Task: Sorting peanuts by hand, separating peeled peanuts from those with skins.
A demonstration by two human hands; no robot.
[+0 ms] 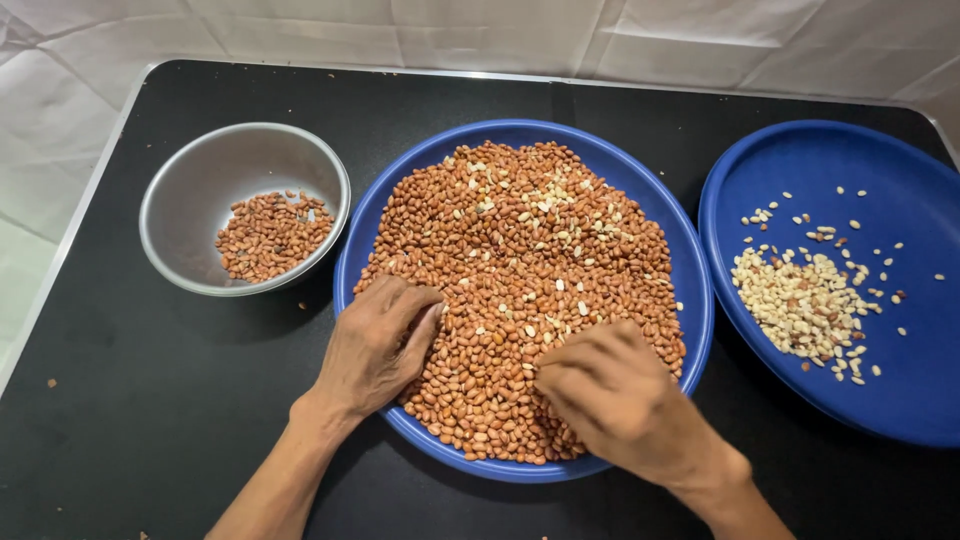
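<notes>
Two hands work a heap of red peanuts (pixel 520 300) in the blue plate (pixel 690 270) at the table's (pixel 150 400) near edge. The left hand (pixel 375 345) lies loosely open on the nuts; the right hand (pixel 615 390) has its fingertips pinched together, though whether they hold a nut cannot be seen.

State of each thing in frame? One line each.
Middle blue plate: heaped with red-skinned peanuts, some pale ones mixed in.
Right blue plate: small pile of pale skinless peanuts, mostly bare, partly cut off by the frame.
Metal bowl: upright, thin layer of red-skinned peanuts.
Left hand: fingers curled, resting in the peanuts.
Right hand: fingers bunched on the peanuts; grip unclear.
Black table: a few stray crumbs.
</notes>
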